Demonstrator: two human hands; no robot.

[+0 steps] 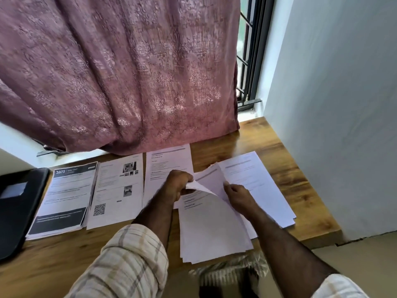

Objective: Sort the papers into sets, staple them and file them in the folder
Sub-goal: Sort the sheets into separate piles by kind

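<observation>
Between the hands in the head view, the unsorted stack lies at the desk's near edge; left hand pinches the lifted top sheet's corner, right hand has fingers curled on its right edge. Peel one sheet only, read its header, then drop it square on its match: three piles left of the left hand, one beyond the right. Folder sits far left; no stapler in view.
</observation>
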